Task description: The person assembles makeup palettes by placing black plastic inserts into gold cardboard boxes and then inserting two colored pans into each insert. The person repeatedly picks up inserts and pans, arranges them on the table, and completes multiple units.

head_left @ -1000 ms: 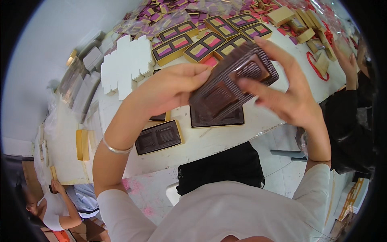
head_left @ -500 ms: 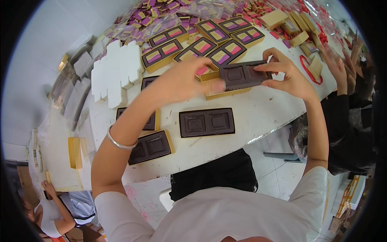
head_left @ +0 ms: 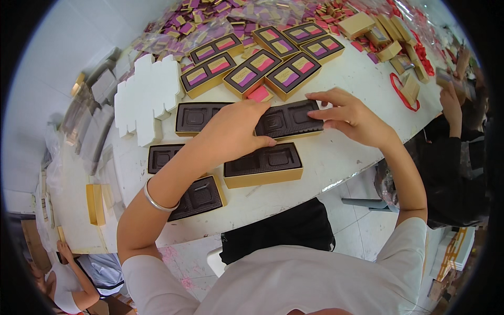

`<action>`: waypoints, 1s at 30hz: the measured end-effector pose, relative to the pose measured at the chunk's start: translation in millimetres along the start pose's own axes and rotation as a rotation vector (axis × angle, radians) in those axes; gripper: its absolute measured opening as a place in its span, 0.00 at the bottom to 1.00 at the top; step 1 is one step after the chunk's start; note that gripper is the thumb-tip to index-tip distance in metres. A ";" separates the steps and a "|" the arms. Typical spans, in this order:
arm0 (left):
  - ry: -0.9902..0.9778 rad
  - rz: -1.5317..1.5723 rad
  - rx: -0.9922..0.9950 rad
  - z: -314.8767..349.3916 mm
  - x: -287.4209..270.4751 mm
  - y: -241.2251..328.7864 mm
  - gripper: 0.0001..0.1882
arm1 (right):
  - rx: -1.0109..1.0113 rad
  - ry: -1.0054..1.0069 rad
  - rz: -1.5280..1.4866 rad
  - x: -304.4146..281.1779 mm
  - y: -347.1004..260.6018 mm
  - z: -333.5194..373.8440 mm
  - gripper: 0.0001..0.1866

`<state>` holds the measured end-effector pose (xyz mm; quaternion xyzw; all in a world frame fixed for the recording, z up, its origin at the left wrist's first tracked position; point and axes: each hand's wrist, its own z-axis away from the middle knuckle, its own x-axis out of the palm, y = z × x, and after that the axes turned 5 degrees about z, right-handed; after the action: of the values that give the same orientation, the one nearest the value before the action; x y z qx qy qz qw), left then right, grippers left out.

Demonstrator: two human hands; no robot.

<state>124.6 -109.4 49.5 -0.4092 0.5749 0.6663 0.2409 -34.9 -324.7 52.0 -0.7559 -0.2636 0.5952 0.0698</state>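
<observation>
Left hand [head_left: 237, 124], right hand [head_left: 353, 118] — brown tray [head_left: 290, 118] between

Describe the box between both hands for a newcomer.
On the white table, look just nearer than the filled boxes. There lies a gold-edged box with an empty dark tray. Unlike other empty-tray boxes, it has the left hand and right hand at its ends.

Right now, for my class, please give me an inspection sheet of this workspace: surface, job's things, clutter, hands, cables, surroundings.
Surface: white table, specked.
Job's things: brown tray over a gold box; empty trays in boxes nearby; seven filled boxes beyond.
Clutter: purple and pink pieces heaped at the far side; white cartons left; red ribbon right.
Hands: left hand at the brown tray's left end, right hand at its right end.
Cables: nothing seen.
Surroundings: dark-sleeved person right; another person lower left.
</observation>
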 end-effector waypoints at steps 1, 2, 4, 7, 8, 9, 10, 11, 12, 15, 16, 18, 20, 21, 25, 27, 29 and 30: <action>-0.008 -0.005 -0.018 0.6 0.6 1.3 0.34 | -0.110 0.069 0.162 4.7 -0.6 1.7 0.21; -0.006 -0.015 -0.021 1.2 1.4 2.0 0.34 | -0.180 0.085 0.325 10.9 -0.8 4.7 0.23; -0.002 -0.035 -0.029 2.0 2.6 3.0 0.34 | -0.194 0.113 0.351 18.1 -1.1 8.5 0.23; 0.016 -0.095 -0.005 3.1 3.8 3.2 0.33 | -0.203 0.188 0.318 26.9 -0.8 6.5 0.19; 0.009 -0.089 -0.022 3.2 3.6 4.0 0.33 | -0.175 0.195 0.249 28.2 -0.3 6.6 0.18; 0.001 -0.083 -0.038 3.2 2.4 5.7 0.33 | -0.147 0.202 0.179 29.9 0.3 6.8 0.17; -0.007 -0.077 -0.053 3.0 1.6 7.2 0.32 | -0.131 0.226 0.162 33.7 0.3 7.9 0.17; 0.003 -0.053 -0.043 3.4 2.1 7.3 0.31 | -0.115 0.248 0.142 39.7 -0.5 10.5 0.17; 0.011 -0.028 -0.032 4.0 2.4 6.9 0.29 | -0.098 0.271 0.121 43.4 -1.4 12.5 0.17; -0.003 0.002 -0.037 5.6 0.6 8.1 0.29 | -0.109 0.201 0.352 41.4 -8.4 14.4 0.17; -0.015 0.004 -0.045 6.1 0.6 8.5 0.30 | -0.102 0.164 0.350 39.6 -11.0 16.2 0.17; 0.005 -0.011 -0.027 7.9 1.7 8.1 0.30 | -0.100 0.092 0.345 35.1 -14.2 16.9 0.18; 0.030 -0.042 0.004 9.8 2.2 6.5 0.29 | -0.080 0.069 0.389 31.8 -19.0 16.7 0.19; 0.045 -0.066 0.027 10.6 2.8 4.5 0.29 | -0.072 0.059 0.411 30.3 -21.1 15.5 0.19; 0.195 -0.097 0.106 15.6 -5.1 3.5 0.29 | -0.110 0.234 0.343 18.3 -10.4 -14.1 0.17; 0.216 -0.089 0.055 19.3 -19.4 -0.3 0.26 | -0.215 0.206 0.316 14.8 -0.6 -45.0 0.17; 0.234 -0.309 0.051 28.6 -32.9 -11.0 0.24 | -0.247 0.019 0.404 28.5 8.7 -75.8 0.15; 0.157 -0.383 -0.007 33.9 -33.9 -17.5 0.21 | -0.262 -0.074 0.451 34.4 13.3 -87.4 0.15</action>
<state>148.0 -67.7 67.6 -0.5623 0.5015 0.5764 0.3163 56.4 -301.2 41.4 -0.7758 -0.1656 0.5837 -0.1730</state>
